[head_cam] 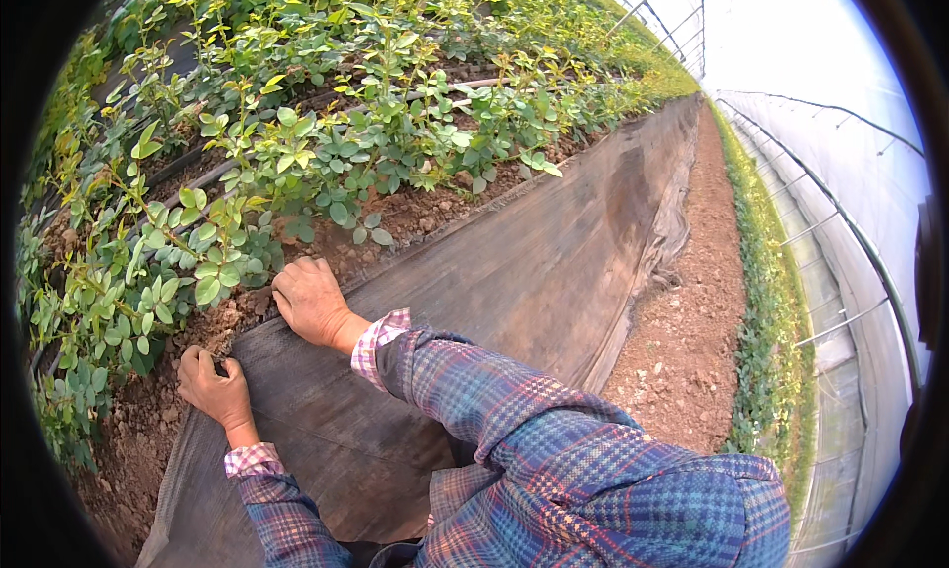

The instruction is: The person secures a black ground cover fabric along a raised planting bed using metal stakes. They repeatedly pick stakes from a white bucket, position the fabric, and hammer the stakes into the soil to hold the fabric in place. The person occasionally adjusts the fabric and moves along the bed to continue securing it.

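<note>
A long sheet of dark woven ground-cover fabric (460,294) lies along the edge of a planted soil bed. At its left edge, my left hand (215,390) has its thumb and fingers bent together around the fabric's border, beside clods of soil. Farther up the same edge, my right hand (311,301) rests with curled fingers where fabric meets soil; its fingertips are partly hidden. Leafy rose-like plants (215,264) stand just beyond both hands.
Dark irrigation pipes (215,173) run among the plants. To the right are a bare soil strip (682,345), another row of low plants (764,331), and a greenhouse wall of plastic film with metal tubes (845,219).
</note>
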A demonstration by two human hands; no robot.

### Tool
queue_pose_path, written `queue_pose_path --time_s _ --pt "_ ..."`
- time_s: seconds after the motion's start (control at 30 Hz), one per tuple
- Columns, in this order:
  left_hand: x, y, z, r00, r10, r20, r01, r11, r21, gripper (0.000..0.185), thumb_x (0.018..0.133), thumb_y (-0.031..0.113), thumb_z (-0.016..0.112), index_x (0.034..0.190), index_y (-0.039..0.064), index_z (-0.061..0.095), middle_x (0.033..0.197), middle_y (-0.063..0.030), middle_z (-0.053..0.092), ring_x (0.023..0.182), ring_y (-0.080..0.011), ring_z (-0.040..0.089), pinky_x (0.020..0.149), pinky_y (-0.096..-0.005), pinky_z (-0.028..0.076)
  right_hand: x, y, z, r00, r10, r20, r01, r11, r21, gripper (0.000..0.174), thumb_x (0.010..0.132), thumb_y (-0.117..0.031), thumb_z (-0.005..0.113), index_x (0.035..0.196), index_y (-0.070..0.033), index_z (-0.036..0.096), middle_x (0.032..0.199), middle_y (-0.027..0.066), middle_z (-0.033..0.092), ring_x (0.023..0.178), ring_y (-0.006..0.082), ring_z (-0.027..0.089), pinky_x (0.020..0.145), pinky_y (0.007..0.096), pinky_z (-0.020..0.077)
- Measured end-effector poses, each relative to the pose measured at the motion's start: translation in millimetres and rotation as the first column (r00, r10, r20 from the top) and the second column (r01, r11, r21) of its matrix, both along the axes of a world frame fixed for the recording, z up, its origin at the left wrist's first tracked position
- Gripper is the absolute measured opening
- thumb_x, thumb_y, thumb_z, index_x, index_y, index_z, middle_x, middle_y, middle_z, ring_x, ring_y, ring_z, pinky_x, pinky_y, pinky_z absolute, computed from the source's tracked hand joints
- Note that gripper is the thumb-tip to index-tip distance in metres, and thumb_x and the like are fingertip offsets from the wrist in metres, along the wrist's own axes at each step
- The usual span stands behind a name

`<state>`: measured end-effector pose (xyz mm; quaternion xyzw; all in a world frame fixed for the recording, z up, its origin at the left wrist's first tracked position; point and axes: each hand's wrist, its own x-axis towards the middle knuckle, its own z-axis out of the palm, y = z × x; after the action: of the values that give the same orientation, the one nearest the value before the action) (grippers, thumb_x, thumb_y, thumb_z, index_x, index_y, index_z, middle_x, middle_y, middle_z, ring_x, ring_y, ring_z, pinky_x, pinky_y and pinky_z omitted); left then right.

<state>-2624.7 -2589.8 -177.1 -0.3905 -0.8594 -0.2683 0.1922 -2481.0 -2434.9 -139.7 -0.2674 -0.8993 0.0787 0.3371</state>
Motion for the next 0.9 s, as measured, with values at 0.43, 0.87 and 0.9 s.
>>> queue_pose_path --time_s 0.43,0.87,0.9 --pt "3.6 -8.1 -3.6 1.000 0.016 0.005 -0.016 1.000 -0.026 0.023 0.064 0.011 0.064 0.086 0.006 0.058 0.105 -0.0018 0.057 0.100 -0.0261 0.053 0.082 -0.0405 0.038 -5.9 6.3 -15.3 0.994 -0.029 -0.107 0.032 0.999 0.024 0.016 0.075 -0.010 0.063 0.087 -0.011 0.053 0.077 0.0049 0.050 0.077 0.0250 0.050 0.073 0.0374 0.0351" --pt "-4.5 4.1 7.4 0.999 -0.032 -0.007 0.032 0.995 0.091 0.019 0.060 0.017 0.067 0.075 0.009 0.058 0.099 -0.0006 0.055 0.095 -0.0226 0.052 0.082 -0.0398 0.036 -18.7 19.9 -31.2 0.973 -0.146 -0.177 0.110 0.974 -0.199 0.017 0.092 -0.024 0.050 0.091 -0.011 0.062 0.084 0.0073 0.061 0.082 0.0282 0.055 0.074 0.0401 0.0387" --pt "-9.9 -3.2 5.3 1.000 -0.024 -0.009 0.025 0.994 0.105 0.019 0.060 0.017 0.067 0.075 0.009 0.059 0.098 -0.0003 0.055 0.095 -0.0228 0.052 0.081 -0.0399 0.036 -26.8 12.5 -33.6 0.979 -0.137 -0.154 0.118 0.985 -0.123 0.020 0.094 -0.025 0.049 0.092 -0.011 0.062 0.085 0.0080 0.062 0.083 0.0280 0.056 0.074 0.0393 0.0391"
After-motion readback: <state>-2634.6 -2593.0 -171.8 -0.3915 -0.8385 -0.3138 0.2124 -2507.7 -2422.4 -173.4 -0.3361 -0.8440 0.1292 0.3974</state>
